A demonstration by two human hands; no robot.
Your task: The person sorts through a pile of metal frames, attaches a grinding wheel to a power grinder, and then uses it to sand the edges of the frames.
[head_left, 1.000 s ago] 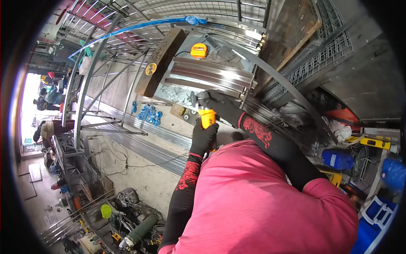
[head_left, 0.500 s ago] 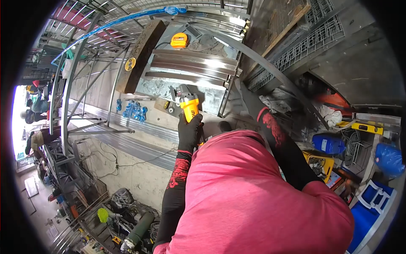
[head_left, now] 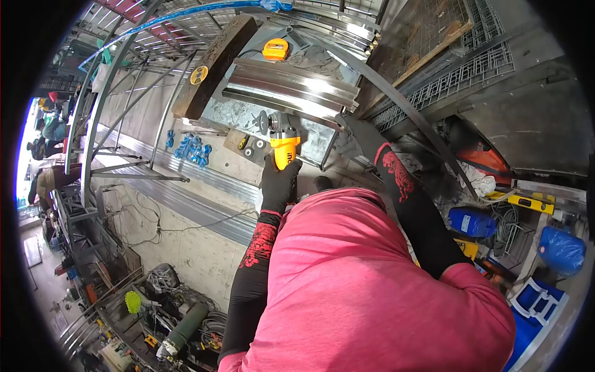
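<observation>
My left hand [head_left: 279, 183], in a black glove, is closed around the yellow body of an angle grinder [head_left: 285, 149]. The grinder's disc [head_left: 263, 122] points up and to the left, beside the front of the metal worktop [head_left: 238, 116]. My gloved right hand [head_left: 361, 137] is at the right end of the nearest metal bar [head_left: 279, 106], its fingers bent about that end. Its fingertips are partly hidden. More metal bars [head_left: 291, 80] lie side by side behind this one.
A thick rusty beam [head_left: 214, 65] borders the worktop at left, with a yellow disc [head_left: 199, 75] on it. An orange tape measure [head_left: 276, 49] sits behind the bars. Blue bundles [head_left: 191, 150] and long metal sheets [head_left: 204, 201] lie on the floor. A slanting steel bar [head_left: 396, 96] stands at right.
My right hand has moved left and in to the end of the nearest bar. The grinder stays in my left hand, its disc turned slightly. The whole view has shifted a little.
</observation>
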